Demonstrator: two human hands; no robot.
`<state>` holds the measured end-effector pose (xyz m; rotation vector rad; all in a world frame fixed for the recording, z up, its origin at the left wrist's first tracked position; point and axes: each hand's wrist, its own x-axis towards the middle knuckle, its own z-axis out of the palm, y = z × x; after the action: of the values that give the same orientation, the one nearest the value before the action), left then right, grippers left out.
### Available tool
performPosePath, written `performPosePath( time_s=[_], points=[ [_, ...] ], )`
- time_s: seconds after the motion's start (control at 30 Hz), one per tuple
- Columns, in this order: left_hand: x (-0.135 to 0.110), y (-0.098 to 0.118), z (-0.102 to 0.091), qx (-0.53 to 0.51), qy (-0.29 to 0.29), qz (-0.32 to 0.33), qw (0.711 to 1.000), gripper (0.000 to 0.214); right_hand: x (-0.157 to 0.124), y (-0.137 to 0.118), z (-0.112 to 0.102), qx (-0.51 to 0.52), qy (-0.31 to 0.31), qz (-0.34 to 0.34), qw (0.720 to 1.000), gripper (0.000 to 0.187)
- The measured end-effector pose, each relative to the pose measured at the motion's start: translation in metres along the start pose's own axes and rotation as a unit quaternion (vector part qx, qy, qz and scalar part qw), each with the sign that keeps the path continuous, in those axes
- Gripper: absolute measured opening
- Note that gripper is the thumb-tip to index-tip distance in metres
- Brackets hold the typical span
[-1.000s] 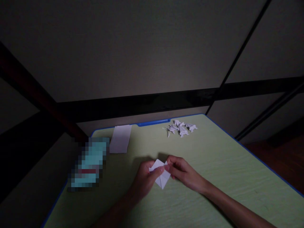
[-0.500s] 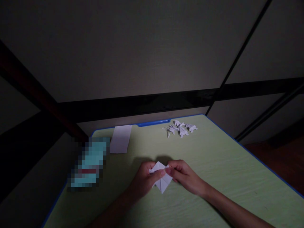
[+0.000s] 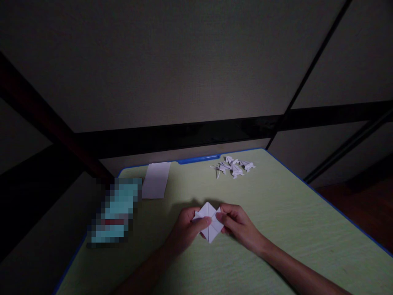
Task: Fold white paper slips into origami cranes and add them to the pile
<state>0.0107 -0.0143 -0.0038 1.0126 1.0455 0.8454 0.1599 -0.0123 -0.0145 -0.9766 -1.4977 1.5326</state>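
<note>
Folded paper (image 3: 215,228), lower centre of the frame, is grasped from both sides: the left hand (image 3: 184,228) pinches its left part, the right hand (image 3: 238,223) its right corner. Good technique calls for matching the edges, then pressing each crease flat without tearing the corners. Counts, by size: one green table (image 3: 276,213); one blurred turquoise item (image 3: 118,209), left; one plain paper (image 3: 156,180), left of centre; apparently four paper figures (image 3: 236,170), right of centre.
</note>
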Motion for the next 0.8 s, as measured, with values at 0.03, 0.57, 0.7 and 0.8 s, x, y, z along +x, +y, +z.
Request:
performPosePath(
  time_s=[0.03, 0.57, 0.7, 0.8],
  points=[
    [0.0001, 0.0002, -0.0002, 0.003, -0.006, 0.003, 1.000, 0.023, -0.0001, 0.0010, -0.0003, 0.004, 0.003, 0.000, 1.000, 0.039],
    [-0.0012, -0.0003, -0.0009, 0.038, -0.013, 0.018, 0.999, 0.020, 0.0005, -0.0058, 0.0021, 0.008, -0.012, 0.009, 1.000, 0.034],
    [-0.0005, -0.0016, -0.0013, 0.036, -0.010, 0.018, 0.999, 0.020, 0.0005, -0.0050, 0.0016, 0.006, -0.010, 0.003, 1.000, 0.033],
    [-0.0007, -0.0011, -0.0011, 0.037, -0.017, 0.013, 0.999, 0.020, 0.0006, -0.0045, 0.0010, -0.001, -0.008, -0.005, 1.000, 0.033]
  ],
)
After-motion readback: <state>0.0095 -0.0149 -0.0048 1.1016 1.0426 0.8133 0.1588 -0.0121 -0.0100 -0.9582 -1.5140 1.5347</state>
